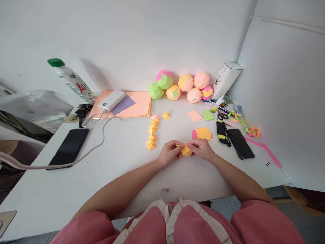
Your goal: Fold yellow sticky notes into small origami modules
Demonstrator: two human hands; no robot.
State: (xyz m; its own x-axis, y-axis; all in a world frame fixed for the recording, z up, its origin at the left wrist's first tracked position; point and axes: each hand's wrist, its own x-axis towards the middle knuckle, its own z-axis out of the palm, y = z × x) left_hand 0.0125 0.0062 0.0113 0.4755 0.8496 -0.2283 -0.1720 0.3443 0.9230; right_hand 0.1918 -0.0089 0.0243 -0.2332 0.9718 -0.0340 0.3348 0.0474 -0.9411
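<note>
The white table (63, 196) bears a row of paper folds (152, 130). Left of the row lies a phone (69, 147); behind and left, peach sheets (142, 105). Right of it lie a note pile (203, 133), green notes (207, 115), scissors (222, 116), another phone (240, 144) and a pink strip (273, 157); behind it, paper balls (173, 92).

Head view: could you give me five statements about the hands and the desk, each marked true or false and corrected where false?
1. The left hand and right hand both hold the yellow-orange folded paper. True.
2. The scissors lie left of the row of folded pieces. False: they lie right of it.
3. The bottle has a red cap. False: its cap is green.
4. The paper balls sit near the wall. True.
5. The right hand grips a pen. False: it pinches folded paper.
</note>
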